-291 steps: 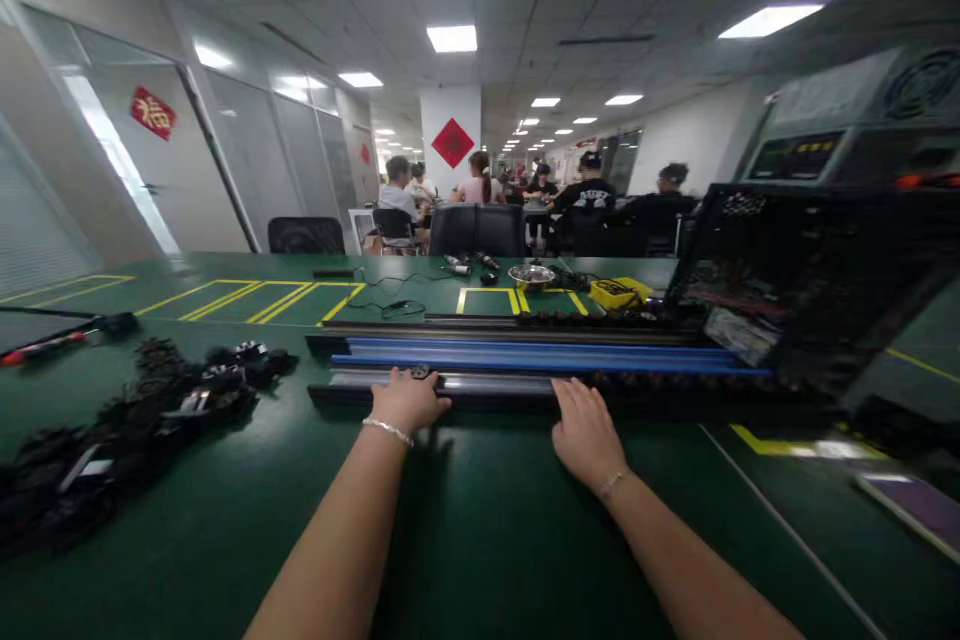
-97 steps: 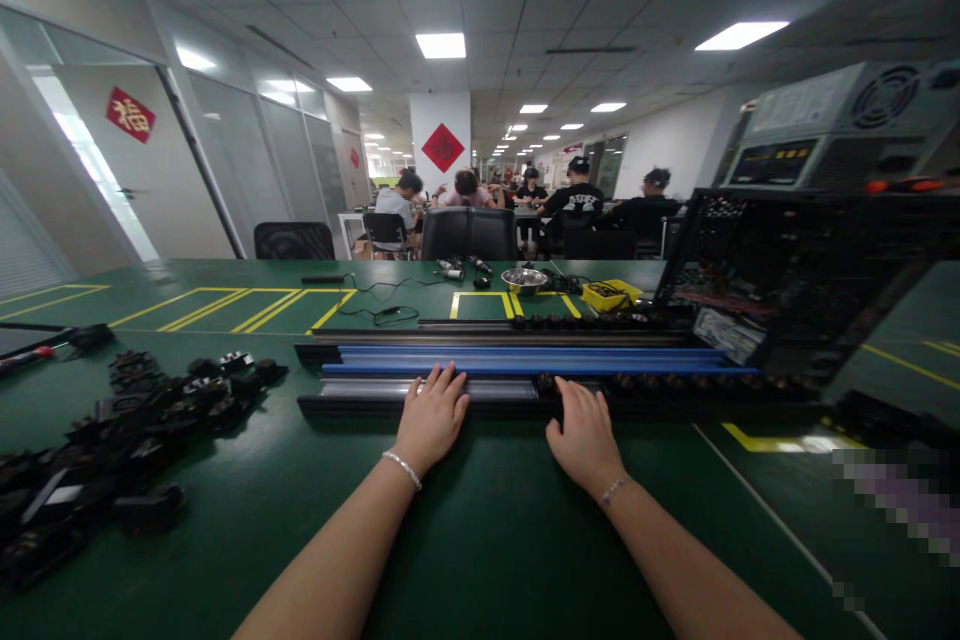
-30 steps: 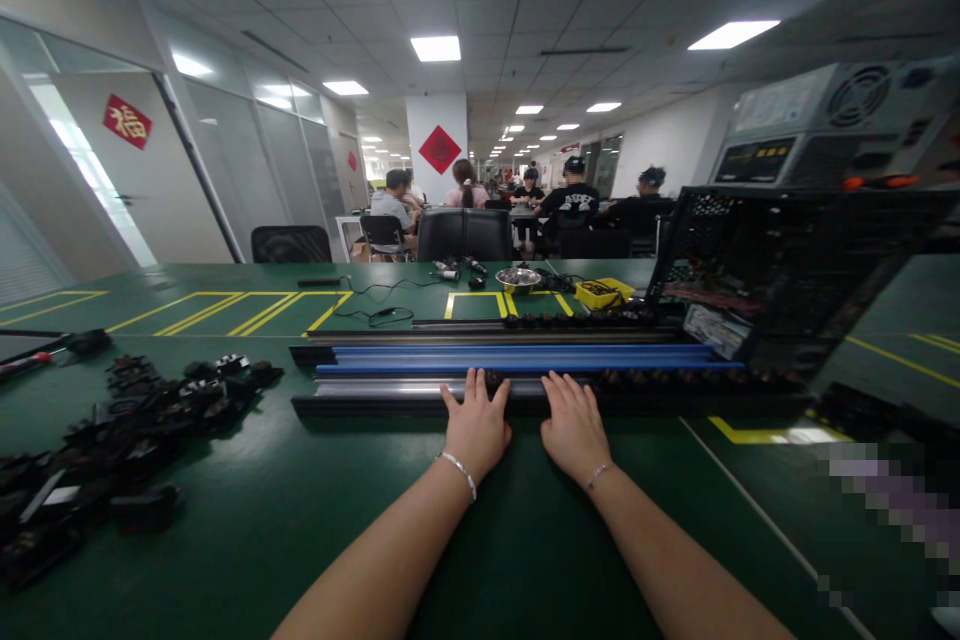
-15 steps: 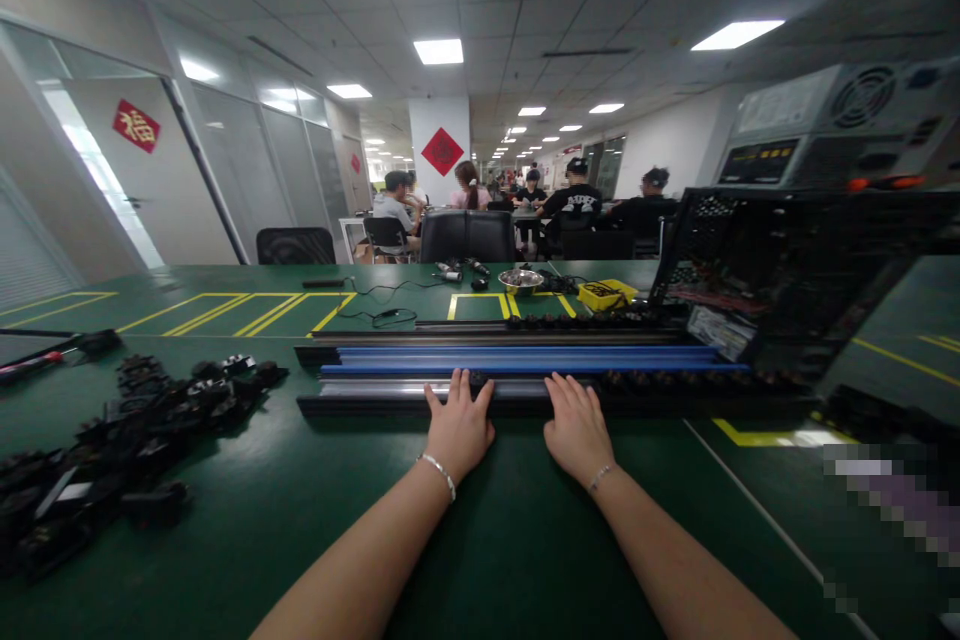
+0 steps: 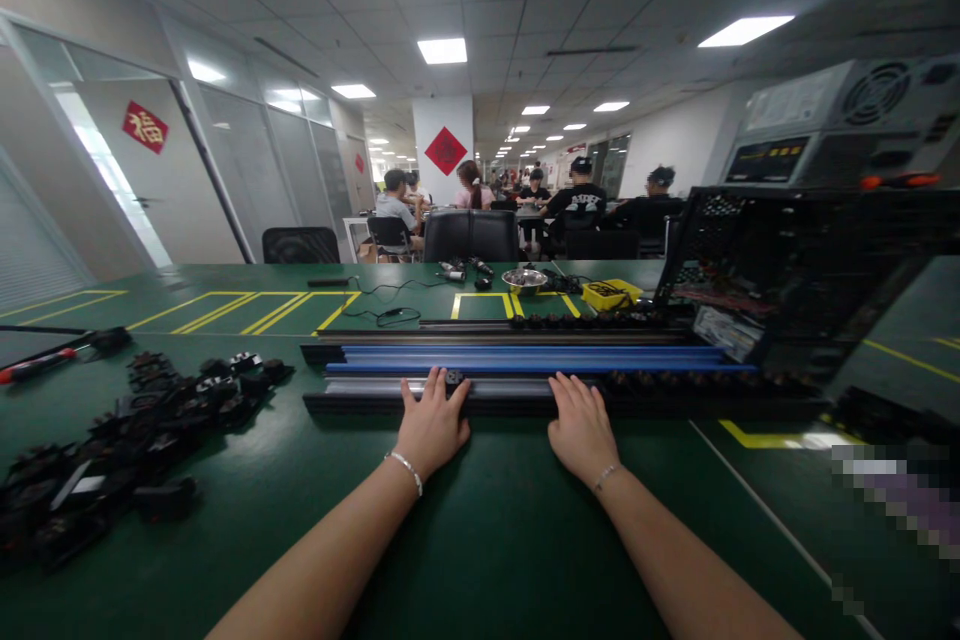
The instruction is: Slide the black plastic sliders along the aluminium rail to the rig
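My left hand [image 5: 433, 430] lies over a long rail [image 5: 517, 389] with a grey inner face and black edges. Between its thumb and index finger sits a small black socket-like module [image 5: 454, 377] in the rail; the other fingers are spread. Farther right, my right hand [image 5: 583, 428] rests with stretched fingers over the same rail, holding nothing. Beyond my right hand, a row of black modules [image 5: 660, 381] lines the rail. Directly behind, a blue rail [image 5: 525, 357] runs parallel to it.
To the left lies a pile of black modules [image 5: 165, 430], near a red-handled screwdriver [image 5: 37, 366]. An opened computer case [image 5: 817, 280] stands at right, with a power supply [image 5: 862, 105] on top. Toward the back are a metal bowl [image 5: 524, 278] and yellow tray [image 5: 611, 294].
My left hand has moved left along the rail, and the small black module has shifted left with it. My right hand stays in nearly the same place.
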A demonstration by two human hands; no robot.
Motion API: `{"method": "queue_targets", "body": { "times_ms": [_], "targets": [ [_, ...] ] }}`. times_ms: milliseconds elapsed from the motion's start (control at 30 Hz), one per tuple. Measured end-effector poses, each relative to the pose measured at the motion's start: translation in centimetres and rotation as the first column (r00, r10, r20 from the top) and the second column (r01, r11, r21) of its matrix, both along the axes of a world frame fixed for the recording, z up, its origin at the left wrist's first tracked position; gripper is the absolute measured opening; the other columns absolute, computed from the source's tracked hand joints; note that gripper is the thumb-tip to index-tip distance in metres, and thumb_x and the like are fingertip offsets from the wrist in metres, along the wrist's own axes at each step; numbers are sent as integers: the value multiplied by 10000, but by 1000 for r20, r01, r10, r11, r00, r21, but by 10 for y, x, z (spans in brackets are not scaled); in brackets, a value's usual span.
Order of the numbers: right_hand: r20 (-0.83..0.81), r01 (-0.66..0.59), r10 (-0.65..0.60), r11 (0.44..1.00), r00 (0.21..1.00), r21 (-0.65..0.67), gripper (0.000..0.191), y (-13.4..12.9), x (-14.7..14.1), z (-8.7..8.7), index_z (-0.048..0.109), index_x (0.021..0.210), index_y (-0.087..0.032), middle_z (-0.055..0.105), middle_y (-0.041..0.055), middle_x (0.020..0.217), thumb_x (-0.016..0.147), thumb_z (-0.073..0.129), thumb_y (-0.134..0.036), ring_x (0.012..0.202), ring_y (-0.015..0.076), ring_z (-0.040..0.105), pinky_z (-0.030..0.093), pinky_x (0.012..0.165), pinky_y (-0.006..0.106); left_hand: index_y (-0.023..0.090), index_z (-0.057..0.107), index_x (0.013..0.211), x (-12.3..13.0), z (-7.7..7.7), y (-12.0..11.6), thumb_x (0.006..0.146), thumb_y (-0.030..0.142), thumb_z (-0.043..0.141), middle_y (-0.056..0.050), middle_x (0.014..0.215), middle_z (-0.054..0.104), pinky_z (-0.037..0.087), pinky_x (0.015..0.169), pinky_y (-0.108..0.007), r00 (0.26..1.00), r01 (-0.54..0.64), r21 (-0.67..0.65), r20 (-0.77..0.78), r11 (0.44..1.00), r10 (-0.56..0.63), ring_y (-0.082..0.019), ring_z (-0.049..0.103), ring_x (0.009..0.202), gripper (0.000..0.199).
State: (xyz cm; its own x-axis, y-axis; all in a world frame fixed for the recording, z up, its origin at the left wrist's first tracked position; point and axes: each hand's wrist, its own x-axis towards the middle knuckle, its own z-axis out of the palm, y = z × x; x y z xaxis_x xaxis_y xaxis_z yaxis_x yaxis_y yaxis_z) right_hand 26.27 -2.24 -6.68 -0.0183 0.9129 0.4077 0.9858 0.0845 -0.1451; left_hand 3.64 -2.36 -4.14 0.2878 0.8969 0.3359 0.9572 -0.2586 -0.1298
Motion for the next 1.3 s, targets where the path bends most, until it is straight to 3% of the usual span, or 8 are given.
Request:
{"method": "queue_targets", "body": {
  "times_ms": [500,967,1300],
  "targets": [
    [9,9,-9,1000,1000,-4,592,1,0,0,437,1274,-125,403,57,1364,686,379,-104,1273,198,269,134,1069,399,309,385,1284,-37,-1,1,761,381,448,-143,1379,370,107,959,-679,998,-57,30,-10,998,58,-300,214,1315,532],
    [19,8,-8,1000,1000,5,591,1,0,0,438,1275,-124,407,57,1362,688,372,-109,1274,193,271,150,1067,396,310,393,1287,-59,6,0,772,367,431,-111,1393,362,105,965,-681,989,-149,-42,-3,988,149,-312,211,1315,519],
    [19,1,-2,1000,1000,19,593,1,1,-1,439,1274,-119,413,62,1358,685,376,-105,1271,198,278,156,1066,401,295,414,1273,-79,4,1,787,369,392,-119,1383,373,107,942,-707,987,-159,-2,-19,987,159,-314,225,1309,492]
  ]
}}
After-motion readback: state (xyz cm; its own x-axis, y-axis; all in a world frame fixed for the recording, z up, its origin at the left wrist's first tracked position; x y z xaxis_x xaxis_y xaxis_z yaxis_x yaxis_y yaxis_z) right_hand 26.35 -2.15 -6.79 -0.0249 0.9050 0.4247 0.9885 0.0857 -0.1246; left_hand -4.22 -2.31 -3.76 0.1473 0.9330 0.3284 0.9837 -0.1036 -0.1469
